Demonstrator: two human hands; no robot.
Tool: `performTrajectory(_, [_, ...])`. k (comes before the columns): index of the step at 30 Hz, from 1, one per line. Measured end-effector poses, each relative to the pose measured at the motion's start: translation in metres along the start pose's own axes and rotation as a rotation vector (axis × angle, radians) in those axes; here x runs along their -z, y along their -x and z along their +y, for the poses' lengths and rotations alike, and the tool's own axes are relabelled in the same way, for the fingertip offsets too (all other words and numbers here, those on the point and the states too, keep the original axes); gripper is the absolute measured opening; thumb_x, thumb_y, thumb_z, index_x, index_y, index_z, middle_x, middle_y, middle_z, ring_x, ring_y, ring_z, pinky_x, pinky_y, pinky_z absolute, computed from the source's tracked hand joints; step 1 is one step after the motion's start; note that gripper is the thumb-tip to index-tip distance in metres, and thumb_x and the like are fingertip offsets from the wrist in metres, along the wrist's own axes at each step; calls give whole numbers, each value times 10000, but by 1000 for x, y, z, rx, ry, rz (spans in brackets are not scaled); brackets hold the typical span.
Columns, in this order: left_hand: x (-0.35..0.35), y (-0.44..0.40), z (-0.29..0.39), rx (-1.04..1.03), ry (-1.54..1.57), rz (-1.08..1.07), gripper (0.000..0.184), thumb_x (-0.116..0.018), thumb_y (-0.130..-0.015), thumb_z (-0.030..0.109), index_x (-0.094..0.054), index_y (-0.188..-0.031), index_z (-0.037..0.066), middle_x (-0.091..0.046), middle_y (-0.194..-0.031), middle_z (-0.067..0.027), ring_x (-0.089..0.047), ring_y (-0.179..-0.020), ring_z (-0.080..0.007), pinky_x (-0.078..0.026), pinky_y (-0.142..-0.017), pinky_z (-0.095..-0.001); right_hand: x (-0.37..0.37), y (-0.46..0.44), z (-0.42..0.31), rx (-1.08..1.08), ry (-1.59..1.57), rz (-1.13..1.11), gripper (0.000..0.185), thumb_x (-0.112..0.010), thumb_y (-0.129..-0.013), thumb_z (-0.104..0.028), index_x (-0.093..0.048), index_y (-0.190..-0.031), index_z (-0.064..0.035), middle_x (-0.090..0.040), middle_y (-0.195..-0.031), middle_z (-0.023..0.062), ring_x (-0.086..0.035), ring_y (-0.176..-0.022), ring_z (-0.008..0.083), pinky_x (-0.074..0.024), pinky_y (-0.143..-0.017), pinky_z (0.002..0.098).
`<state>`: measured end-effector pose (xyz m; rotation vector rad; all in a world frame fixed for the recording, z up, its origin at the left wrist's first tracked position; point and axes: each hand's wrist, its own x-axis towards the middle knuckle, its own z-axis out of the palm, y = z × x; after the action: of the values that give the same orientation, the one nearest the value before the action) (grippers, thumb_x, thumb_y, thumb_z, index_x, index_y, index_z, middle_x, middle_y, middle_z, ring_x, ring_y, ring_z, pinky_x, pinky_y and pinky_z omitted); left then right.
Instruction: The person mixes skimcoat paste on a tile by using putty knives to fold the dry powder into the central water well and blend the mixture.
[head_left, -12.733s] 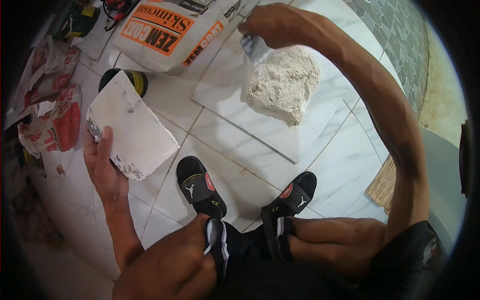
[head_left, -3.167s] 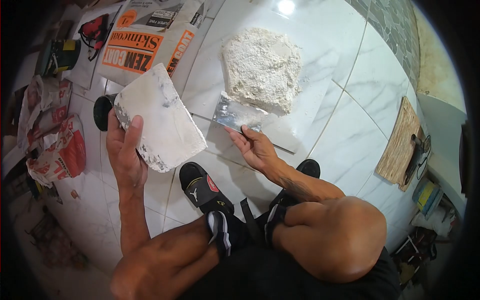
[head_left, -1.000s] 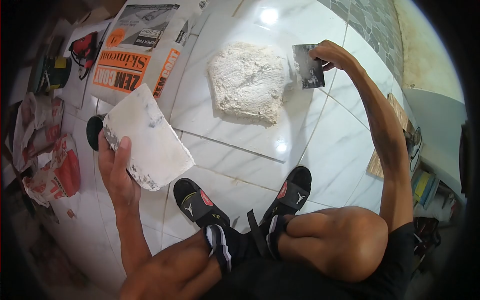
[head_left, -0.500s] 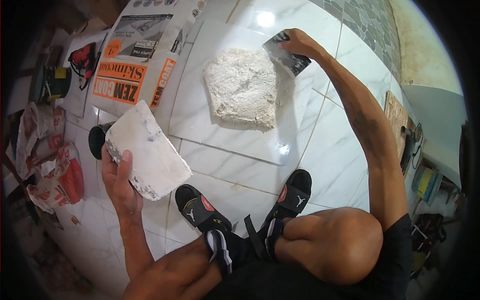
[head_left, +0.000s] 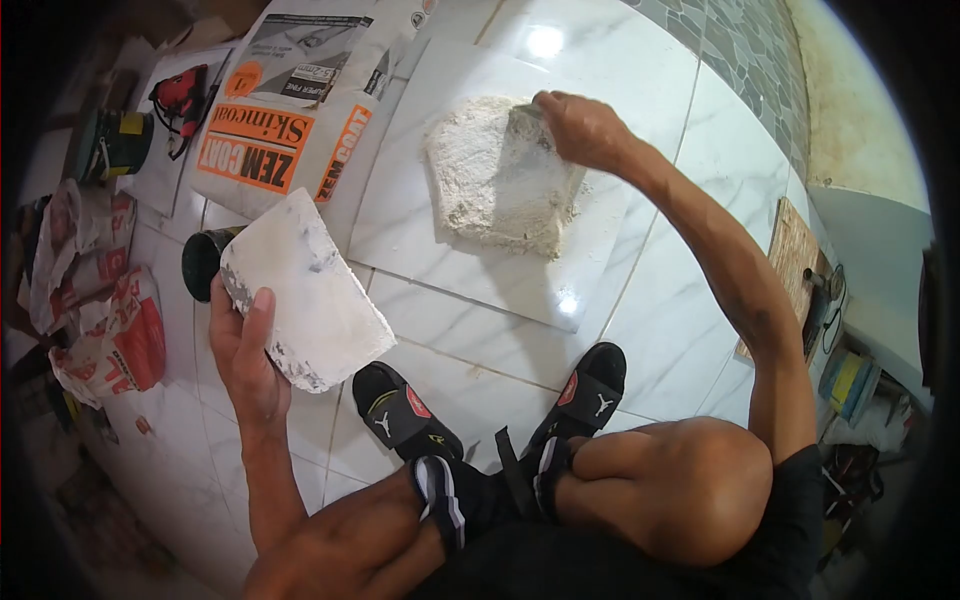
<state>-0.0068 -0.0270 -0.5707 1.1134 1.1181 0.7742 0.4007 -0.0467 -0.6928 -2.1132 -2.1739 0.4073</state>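
Observation:
A white-coated rectangular board (head_left: 305,295) is in my left hand (head_left: 250,355), thumb on its coated face and fingers behind its left edge. My right hand (head_left: 588,132) is closed on a flat metal scraper (head_left: 530,130), which is over the upper right part of a whitish powdery mound (head_left: 475,180). Whether the blade touches the mound is hard to tell. The mound lies on a marbled tile slab (head_left: 400,240) on the floor.
A Skimcoat bag (head_left: 262,140) stands behind the board, with a dark green container (head_left: 203,262) below it. Red-and-white bags (head_left: 125,335) and a red tool (head_left: 182,97) are at the left. A wooden board (head_left: 790,255) and a blue-yellow container (head_left: 850,382) are at the right.
My right hand has brought the scraper from right of the mound to over its upper right part. The coated board is still in my left hand.

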Motion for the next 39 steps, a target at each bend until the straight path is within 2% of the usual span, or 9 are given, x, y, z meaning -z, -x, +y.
performTrajectory(1, [-1, -1, 1, -2, 0, -4, 468, -545, -951, 129, -399, -1373, -12, -543, -1269, -117, -575, -1135, -193, -469, -977, -324, 1, 4, -8, -10, 17, -44, 338, -513, -784, 43, -571, -1117, 29, -651, -938, 229, -668, -832, 382, -562, -716, 452])
performTrajectory(6, [-4, -2, 6, -12, 2, -11, 473, -554, -948, 134, -401, -1372, -9, -547, -1264, -118, -577, -1132, -192, -470, -979, -324, 28, 14, -27, 20, -31, 32, 309, -491, -792, 51, -570, -1090, 34, -654, -984, 235, -666, -858, 382, -559, -747, 457])
performTrajectory(9, [1, -2, 2, 1, 14, -5, 479, -556, -946, 135, -400, -1376, -9, -555, -1256, -118, -585, -1123, -194, -474, -978, -326, 39, 1, -9, 1, -30, 103, 171, -532, -942, -79, -596, -1070, 14, -673, -876, 209, -675, -786, 361, -549, -711, 447])
performTrajectory(13, [6, 0, 0, -6, 22, 0, 486, -558, -942, 133, -399, -1378, -10, -559, -1256, -121, -592, -1116, -197, -478, -978, -327, 59, 6, -34, -255, -305, -230, 202, -546, -962, -187, -596, -1008, 4, -662, -789, 165, -648, -689, 264, -517, -645, 432])
performTrajectory(14, [5, 0, -1, -6, 22, 4, 488, -559, -941, 132, -399, -1378, -12, -558, -1258, -122, -592, -1117, -199, -478, -978, -327, 42, 9, -31, -180, -281, -201, 220, -548, -962, -222, -599, -1006, -13, -652, -771, 145, -634, -679, 228, -508, -629, 414])
performTrajectory(29, [2, 0, -4, -5, 45, 14, 494, -568, -941, 139, -398, -1381, -9, -565, -1261, -120, -600, -1112, -195, -483, -973, -320, 52, -1, 20, -231, -73, -17, 249, -559, -946, -196, -594, -1071, 17, -678, -872, 247, -680, -789, 364, -517, -694, 450])
performTrajectory(34, [4, 0, -4, -3, 37, 6, 480, -561, -949, 139, -402, -1379, -3, -565, -1259, -120, -602, -1108, -194, -493, -961, -320, 11, 18, 6, -89, 36, 135, 230, -533, -825, -7, -629, -1035, -8, -649, -898, 195, -672, -789, 346, -575, -711, 418])
performTrajectory(37, [1, -1, -3, 9, 40, 13, 479, -554, -957, 145, -397, -1385, -2, -563, -1259, -119, -598, -1113, -196, -494, -958, -322, -11, 36, -18, 14, 193, 11, 218, -516, -878, -9, -589, -1082, 9, -603, -985, 198, -622, -920, 341, -578, -739, 421])
performTrajectory(39, [-5, -1, -1, 11, 41, 33, 478, -545, -964, 152, -391, -1389, -6, -561, -1256, -116, -592, -1120, -196, -491, -959, -323, -15, 54, -36, 113, 127, 96, 252, -511, -888, -22, -577, -1130, 5, -592, -1008, 199, -612, -935, 337, -573, -756, 422])
